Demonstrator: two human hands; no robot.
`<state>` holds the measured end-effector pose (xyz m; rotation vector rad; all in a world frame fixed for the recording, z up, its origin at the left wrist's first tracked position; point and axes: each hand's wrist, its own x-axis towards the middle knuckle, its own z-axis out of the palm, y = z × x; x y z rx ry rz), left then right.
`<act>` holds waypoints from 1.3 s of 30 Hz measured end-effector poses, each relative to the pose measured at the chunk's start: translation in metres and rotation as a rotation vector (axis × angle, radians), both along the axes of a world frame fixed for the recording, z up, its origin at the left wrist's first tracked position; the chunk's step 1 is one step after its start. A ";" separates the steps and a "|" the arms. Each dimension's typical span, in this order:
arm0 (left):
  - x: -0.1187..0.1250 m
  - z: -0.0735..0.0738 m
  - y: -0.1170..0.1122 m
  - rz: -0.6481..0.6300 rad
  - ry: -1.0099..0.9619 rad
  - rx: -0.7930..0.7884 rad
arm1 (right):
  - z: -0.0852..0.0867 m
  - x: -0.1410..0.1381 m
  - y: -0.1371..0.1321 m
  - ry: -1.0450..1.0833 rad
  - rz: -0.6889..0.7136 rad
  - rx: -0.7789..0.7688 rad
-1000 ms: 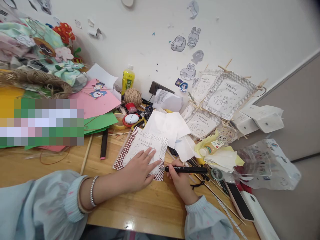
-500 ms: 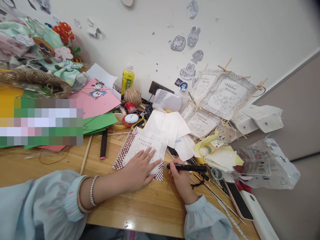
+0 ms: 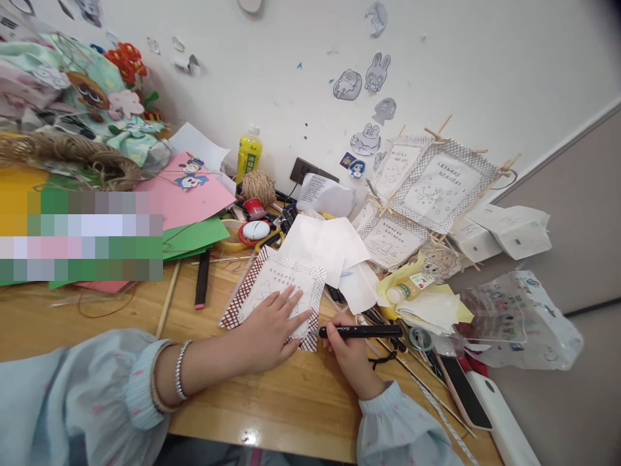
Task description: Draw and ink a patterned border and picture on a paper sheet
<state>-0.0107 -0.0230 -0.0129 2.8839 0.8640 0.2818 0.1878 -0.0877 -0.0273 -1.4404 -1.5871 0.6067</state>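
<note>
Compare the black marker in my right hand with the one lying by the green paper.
The held marker sits in your right hand, nearly level, tip at the edge of the patterned sheet; the loose marker lies untouched on the table, pointing towards the green paper. The held marker shows white lettering; the loose marker has a pink end. Both are slim and black.

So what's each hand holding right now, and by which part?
The right hand grips a black marker near its tip end. The left hand holds nothing; it lies flat on the patterned paper.
</note>
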 end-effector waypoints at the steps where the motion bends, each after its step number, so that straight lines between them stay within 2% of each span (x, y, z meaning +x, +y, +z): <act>1: 0.000 0.000 0.000 -0.001 -0.005 0.002 | 0.001 0.000 0.000 -0.007 0.009 0.004; 5: 0.000 -0.003 0.001 0.002 -0.009 -0.004 | 0.004 -0.002 0.001 -0.052 0.010 0.013; 10: 0.000 -0.007 0.002 -0.009 -0.037 0.012 | 0.005 -0.002 0.002 -0.078 -0.096 0.050; 18: 0.000 -0.001 0.000 0.007 0.011 0.000 | 0.004 0.002 0.005 -0.090 -0.222 0.089; 21: 0.000 -0.002 0.000 0.003 -0.013 0.009 | 0.002 0.002 0.003 -0.037 -0.180 0.091; 26: 0.000 -0.006 0.001 -0.004 -0.037 0.024 | 0.003 -0.001 -0.003 -0.018 0.007 0.026; 31: 0.000 -0.003 0.000 0.005 -0.005 0.033 | 0.008 -0.005 -0.004 -0.052 0.072 0.035; 35: 0.000 0.000 0.000 0.007 0.011 0.013 | 0.009 -0.006 -0.003 -0.075 0.085 0.048; 39: 0.000 0.001 0.000 0.004 0.025 0.024 | 0.006 -0.004 -0.002 -0.089 0.010 0.032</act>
